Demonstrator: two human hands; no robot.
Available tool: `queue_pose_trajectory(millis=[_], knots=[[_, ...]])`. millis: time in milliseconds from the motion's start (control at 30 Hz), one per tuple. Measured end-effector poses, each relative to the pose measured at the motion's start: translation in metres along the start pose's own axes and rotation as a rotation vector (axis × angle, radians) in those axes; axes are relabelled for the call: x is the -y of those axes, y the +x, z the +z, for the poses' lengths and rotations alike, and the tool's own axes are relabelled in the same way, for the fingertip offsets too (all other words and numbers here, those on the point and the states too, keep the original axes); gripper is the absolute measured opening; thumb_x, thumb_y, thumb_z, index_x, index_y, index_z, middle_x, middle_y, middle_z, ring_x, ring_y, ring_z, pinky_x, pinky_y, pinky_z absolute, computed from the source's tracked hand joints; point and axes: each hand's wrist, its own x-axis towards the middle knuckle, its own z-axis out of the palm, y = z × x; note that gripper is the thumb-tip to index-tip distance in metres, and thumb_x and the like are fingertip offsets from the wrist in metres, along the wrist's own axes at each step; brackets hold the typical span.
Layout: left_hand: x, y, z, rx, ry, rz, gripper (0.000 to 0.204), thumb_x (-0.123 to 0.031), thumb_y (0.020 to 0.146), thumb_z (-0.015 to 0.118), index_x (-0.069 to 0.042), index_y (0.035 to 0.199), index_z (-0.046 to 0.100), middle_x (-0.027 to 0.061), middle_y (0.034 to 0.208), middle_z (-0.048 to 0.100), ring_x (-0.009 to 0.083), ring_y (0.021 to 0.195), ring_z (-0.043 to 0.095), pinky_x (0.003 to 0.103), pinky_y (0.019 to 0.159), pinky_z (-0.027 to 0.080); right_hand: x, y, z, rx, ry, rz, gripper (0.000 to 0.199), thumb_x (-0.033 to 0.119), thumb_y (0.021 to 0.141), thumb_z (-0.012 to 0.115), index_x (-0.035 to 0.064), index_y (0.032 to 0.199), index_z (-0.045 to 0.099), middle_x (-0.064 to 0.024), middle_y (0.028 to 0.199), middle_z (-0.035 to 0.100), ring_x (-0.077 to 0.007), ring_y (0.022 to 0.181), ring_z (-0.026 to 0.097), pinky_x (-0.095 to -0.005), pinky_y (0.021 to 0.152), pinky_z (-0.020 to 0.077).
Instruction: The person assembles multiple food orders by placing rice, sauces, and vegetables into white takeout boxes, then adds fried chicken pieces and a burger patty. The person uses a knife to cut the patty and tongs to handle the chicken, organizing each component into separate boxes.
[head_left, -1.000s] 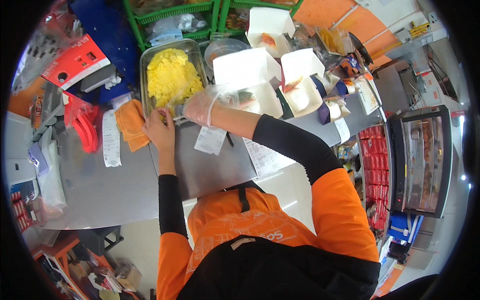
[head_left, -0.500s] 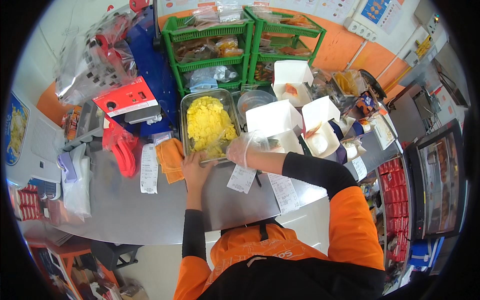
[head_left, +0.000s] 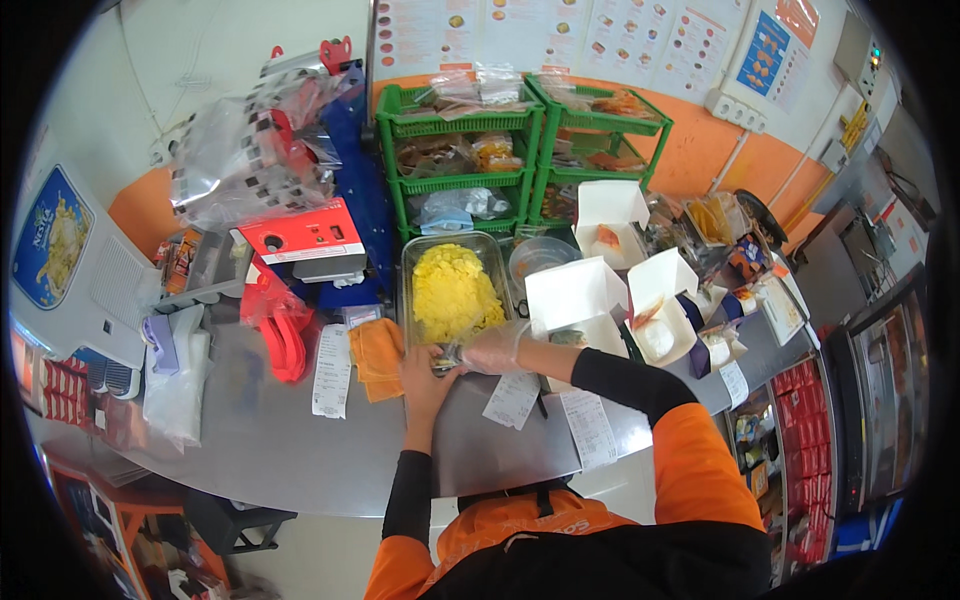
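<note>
Left hand [head_left: 425,368] braces metal tray [head_left: 412,262] of yellow rice [head_left: 456,292] | gloved right hand [head_left: 492,348] probably clenches small scoop | keep tray steady, scoop shallow.

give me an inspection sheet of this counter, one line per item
surface: grey metal counter, crowded at the back
job's things: metal tray of yellow food
clutter: white boxes, receipts, orange cloth, red bag
grip: left hand bare, at the tray's near edge; right hand in a clear glove beside it; what they hold is hidden
cables: nothing seen
surroundings: green crates, wall posters, display case
</note>
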Motion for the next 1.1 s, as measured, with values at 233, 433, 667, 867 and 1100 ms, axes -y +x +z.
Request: queue_pose_trajectory(millis=[233, 433, 667, 867, 1100], knots=[[-0.012, 0.003, -0.007, -0.008, 0.018, 0.095, 0.036, -0.037, 0.067, 0.079, -0.011, 0.086, 0.061, 0.0008, 0.084, 0.056, 0.022, 0.083, 0.055, 0.036, 0.076, 0.035, -0.043, -0.002, -0.005, 0.019, -0.471, -0.12, 0.01, 0.008, 0.07, 0.059, 0.0029, 0.069, 0.067, -0.0135, 0.075, 0.066, -0.0301, 0.069, 0.066, -0.0473, 0.052, 0.0503], [-0.004, 0.0, 0.005, -0.013, 0.004, -0.102, 0.024, -0.034, 0.077, 0.072, -0.012, 0.082, 0.063, 0.001, 0.08, 0.06, 0.0218, 0.087, 0.055, 0.038, 0.082, 0.032, -0.033, -0.014, 0.023, -0.082, -0.377, -0.007, 0.009, 0.011, 0.069, 0.06, 0.0055, 0.065, 0.065, -0.0128, 0.074, 0.065, -0.0297, 0.068, 0.065, -0.0416, 0.058, 0.0511], [-0.036, 0.006, 0.011, -0.092, 0.142, -0.097, 0.018, -0.03, 0.083, 0.066, -0.012, 0.085, 0.062, 0.0006, 0.073, 0.063, 0.022, 0.08, 0.056, 0.041, 0.084, 0.03, -0.015, -0.022, 0.026, -0.141, -0.233, 0.212, 0.021, 0.024, 0.077, 0.058, 0.0074, 0.068, 0.067, -0.0124, 0.073, 0.066, -0.0299, 0.07, 0.065, -0.043, 0.061, 0.0488], [-0.013, 0.009, 0.022, -0.049, 0.143, -0.236, 0.014, -0.025, 0.089, 0.059, -0.011, 0.09, 0.059, -0.001, 0.075, 0.066, 0.0205, 0.068, 0.058, 0.037, 0.08, 0.029, -0.029, -0.012, 0.002, 0.011, -0.22, 0.302, 0.028, 0.033, 0.08, 0.058, 0.0088, 0.071, 0.068, -0.0128, 0.075, 0.067, -0.029, 0.072, 0.066, -0.0412, 0.06, 0.0495], [-0.009, 0.015, 0.033, -0.064, 0.004, -0.369, 0.015, -0.023, 0.094, 0.048, -0.009, 0.098, 0.054, 0.0004, 0.066, 0.065, 0.0204, 0.065, 0.059, 0.036, 0.079, 0.03, -0.049, 0.008, 0.0, 0.162, -0.413, 0.233, 0.02, 0.016, 0.083, 0.054, 0.0087, 0.09, 0.071, -0.0059, 0.094, 0.07, -0.0275, 0.088, 0.067, -0.0445, 0.062, 0.0508]])
